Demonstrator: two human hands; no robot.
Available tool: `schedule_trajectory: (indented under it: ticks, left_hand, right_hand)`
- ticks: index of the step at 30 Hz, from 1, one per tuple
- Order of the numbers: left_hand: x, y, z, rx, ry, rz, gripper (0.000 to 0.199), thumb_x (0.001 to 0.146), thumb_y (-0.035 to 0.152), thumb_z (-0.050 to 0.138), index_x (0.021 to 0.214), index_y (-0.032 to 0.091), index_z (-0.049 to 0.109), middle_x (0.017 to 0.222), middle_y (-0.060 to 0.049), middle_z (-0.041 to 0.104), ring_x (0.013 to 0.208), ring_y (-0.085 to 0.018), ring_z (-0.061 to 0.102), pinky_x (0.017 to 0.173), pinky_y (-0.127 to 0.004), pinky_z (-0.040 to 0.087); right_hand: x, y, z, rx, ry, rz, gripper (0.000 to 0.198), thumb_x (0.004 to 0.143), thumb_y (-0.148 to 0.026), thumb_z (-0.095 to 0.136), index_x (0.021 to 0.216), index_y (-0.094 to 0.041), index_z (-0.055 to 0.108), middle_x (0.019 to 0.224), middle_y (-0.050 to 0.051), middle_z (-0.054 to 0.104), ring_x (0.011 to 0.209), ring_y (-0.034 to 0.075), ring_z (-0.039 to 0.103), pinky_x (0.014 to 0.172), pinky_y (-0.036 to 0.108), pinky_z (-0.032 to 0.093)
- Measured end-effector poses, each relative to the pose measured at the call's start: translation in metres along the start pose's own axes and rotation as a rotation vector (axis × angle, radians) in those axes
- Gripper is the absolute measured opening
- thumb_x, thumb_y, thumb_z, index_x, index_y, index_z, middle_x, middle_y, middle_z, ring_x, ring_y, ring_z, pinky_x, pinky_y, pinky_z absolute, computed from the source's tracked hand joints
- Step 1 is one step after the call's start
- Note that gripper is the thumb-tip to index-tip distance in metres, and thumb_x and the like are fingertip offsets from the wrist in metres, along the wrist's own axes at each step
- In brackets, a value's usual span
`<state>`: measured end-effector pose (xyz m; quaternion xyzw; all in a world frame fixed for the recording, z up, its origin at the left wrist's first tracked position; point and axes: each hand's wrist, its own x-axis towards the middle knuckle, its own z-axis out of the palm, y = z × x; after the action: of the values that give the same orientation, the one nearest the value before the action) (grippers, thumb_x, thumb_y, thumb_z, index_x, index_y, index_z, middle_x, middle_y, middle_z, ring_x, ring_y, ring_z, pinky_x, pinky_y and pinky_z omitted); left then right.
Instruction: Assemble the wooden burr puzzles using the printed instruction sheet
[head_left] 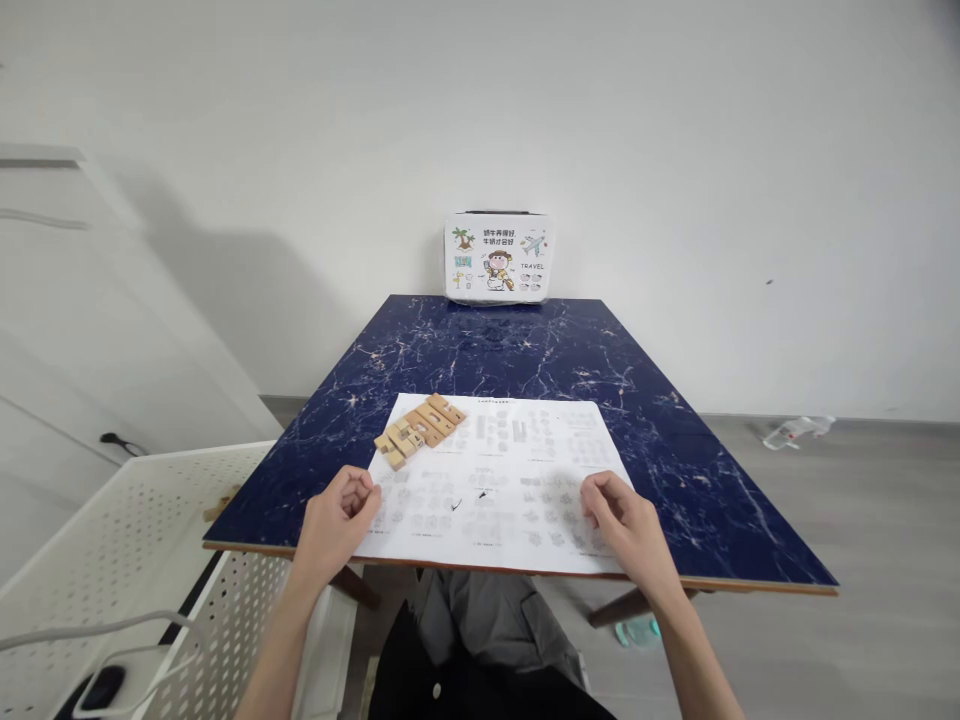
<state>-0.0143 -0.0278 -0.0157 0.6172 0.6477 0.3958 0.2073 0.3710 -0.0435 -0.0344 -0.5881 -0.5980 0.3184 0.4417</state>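
A large white printed sheet (480, 540) with rows of faint grey diagrams lies at the front of the table. Notched wooden puzzle pieces (421, 428), some marked with numbers, are grouped side by side on its upper left part. My left hand (341, 515) rests at the sheet's left edge, below the pieces, its fingers curled in and nothing seen in them. At the sheet's right edge, my right hand (621, 515) is likewise loosely closed, with no object showing. Two small black marks or bits (483, 494) show near the sheet's middle; I cannot tell which.
The dark blue marble-patterned table (517, 350) reaches back to a white wall. A white cartoon-printed case (496, 258) stands at its far edge. On the left is a white perforated cart (247, 600) with a cable (97, 630). A clear plastic item (799, 432) lies on the floor, right.
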Motion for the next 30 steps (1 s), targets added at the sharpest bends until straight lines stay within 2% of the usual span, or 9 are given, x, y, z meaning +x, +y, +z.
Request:
schedule_trajectory:
  ticks: [16,30]
  left_hand:
    - [0.001,-0.004,0.001,0.005,-0.009,0.0,0.022,0.086,0.042,0.063,0.086,0.023,0.053,0.065,0.006,0.053,0.06,-0.013,0.05,0.058,-0.023,0.039]
    - [-0.001,0.006,-0.001,0.01,-0.001,-0.006,0.022,0.084,0.043,0.063,0.085,0.023,0.054,0.064,0.006,0.051,0.059,-0.013,0.05,0.057,-0.023,0.039]
  right_hand:
    - [-0.001,0.004,0.0,0.048,0.018,-0.021,0.037,0.102,-0.05,0.048,0.076,-0.024,0.052,0.064,-0.001,0.055,0.056,0.016,0.051,0.056,0.026,0.04]
    - [0.0,0.012,0.004,0.045,0.069,0.004,0.042,0.095,-0.051,0.056,0.07,-0.025,0.035,0.063,-0.004,0.044,0.055,0.013,0.037,0.054,0.027,0.03]
